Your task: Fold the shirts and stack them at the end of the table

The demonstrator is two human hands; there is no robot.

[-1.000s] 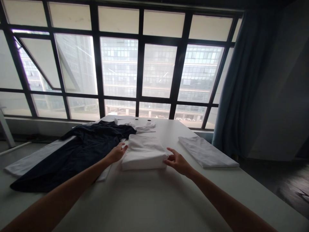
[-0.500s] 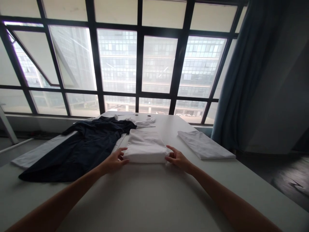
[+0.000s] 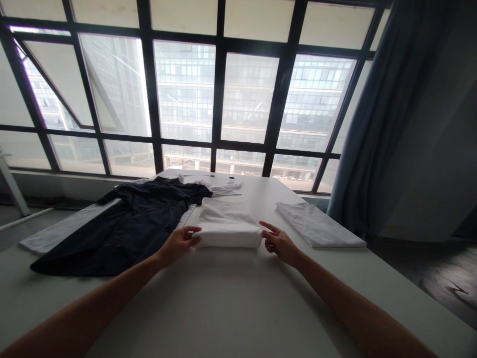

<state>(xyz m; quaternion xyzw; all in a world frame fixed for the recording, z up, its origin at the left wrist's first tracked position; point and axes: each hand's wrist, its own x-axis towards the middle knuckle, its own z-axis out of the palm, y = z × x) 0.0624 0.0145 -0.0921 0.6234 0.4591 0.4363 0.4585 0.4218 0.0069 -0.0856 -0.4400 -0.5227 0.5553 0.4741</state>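
Our left hand (image 3: 178, 244) pinches the folded white cloth (image 3: 228, 234), which lies on the worktop (image 3: 227, 303) just to its right; the cloth's near edge runs across to our right hand (image 3: 282, 245), equally close. We cannot tell whether that one grips.

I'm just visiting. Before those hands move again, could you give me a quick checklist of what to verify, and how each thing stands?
1. Left hand at the folded white cloth: ok, fingertips at its near left corner.
2. Right hand at the opposite side: ok, by the near right corner.
3. Firm grip on both sides: cannot tell; the fingertip contact is too small to judge.
4. Cloth apart from the flat white cloth on the right: ok, bare table shows between.
5. Cloth apart from the dark garment: cannot tell at the far left corner.
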